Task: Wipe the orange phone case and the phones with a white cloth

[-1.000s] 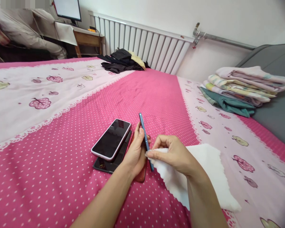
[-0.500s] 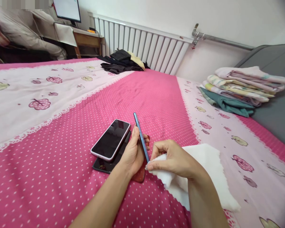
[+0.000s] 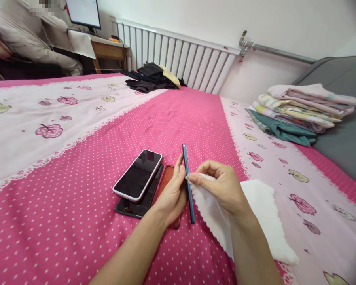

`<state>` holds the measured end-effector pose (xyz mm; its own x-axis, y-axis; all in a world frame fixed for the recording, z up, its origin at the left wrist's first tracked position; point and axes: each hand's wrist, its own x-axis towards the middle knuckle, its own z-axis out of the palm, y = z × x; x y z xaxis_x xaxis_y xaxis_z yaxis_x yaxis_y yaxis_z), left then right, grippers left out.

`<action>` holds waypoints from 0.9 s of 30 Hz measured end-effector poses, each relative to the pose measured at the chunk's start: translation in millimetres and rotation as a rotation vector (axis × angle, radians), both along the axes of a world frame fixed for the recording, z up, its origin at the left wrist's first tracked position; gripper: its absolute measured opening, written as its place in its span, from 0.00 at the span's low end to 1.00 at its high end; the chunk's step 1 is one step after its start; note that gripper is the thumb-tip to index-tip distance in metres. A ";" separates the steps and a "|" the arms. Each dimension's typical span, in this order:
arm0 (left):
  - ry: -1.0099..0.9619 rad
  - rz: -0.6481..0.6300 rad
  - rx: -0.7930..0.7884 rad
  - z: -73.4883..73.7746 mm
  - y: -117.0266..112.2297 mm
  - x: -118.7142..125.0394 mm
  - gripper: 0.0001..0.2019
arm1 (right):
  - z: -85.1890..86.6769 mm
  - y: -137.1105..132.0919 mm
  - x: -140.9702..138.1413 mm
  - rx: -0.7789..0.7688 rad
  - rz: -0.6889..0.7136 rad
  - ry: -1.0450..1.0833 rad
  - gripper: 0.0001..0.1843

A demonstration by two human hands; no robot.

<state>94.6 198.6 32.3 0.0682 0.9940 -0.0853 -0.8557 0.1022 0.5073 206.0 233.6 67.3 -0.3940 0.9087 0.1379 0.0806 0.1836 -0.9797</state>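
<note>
In the head view, a blue-edged phone (image 3: 189, 194) stands on its side, seen nearly edge-on. My left hand (image 3: 172, 194) holds it from the left, with some fingers hidden behind it. My right hand (image 3: 221, 185) pinches a corner of a white cloth (image 3: 262, 211) and presses it against the phone's edge, above the middle. The rest of the cloth spreads over the bed on the right. Left of my hands, a phone with a pale rim (image 3: 139, 174) lies across a black phone (image 3: 133, 209). Partly under my left wrist lies a red phone case (image 3: 165, 180).
All this is on a pink dotted bedspread (image 3: 192, 114). Dark clothes (image 3: 152, 77) lie at the far edge by a white radiator (image 3: 172, 47). Folded fabrics (image 3: 299, 109) are stacked at right. A seated person (image 3: 26, 35) is beside a desk with a monitor (image 3: 83, 14).
The phone has shifted right and turned more upright in my left hand. My right hand has slid the cloth from the phone's lower end up along its edge. More of the red case shows.
</note>
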 end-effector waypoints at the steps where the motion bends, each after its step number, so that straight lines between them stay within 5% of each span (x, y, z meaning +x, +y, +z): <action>1: 0.003 0.003 -0.002 -0.1 -0.5 1.1 0.27 | 0.0 0.2 0.3 0.008 -0.019 0.014 0.11; 11: 0.330 -0.110 0.114 -14.0 -4.8 0.9 0.35 | 6.0 0.1 2.7 0.170 -0.235 0.133 0.11; 15: 0.578 -0.018 0.254 -16.5 -6.4 0.1 0.39 | 10.8 -4.8 3.6 0.211 -0.295 0.160 0.11; 20: 0.661 0.117 0.372 -11.5 -8.1 -1.1 0.40 | 22.6 -19.1 4.5 0.224 -0.280 0.122 0.10; 27: 0.707 0.089 0.464 -10.2 -11.8 -4.3 0.43 | 36.6 -32.8 8.1 0.159 -0.221 0.189 0.11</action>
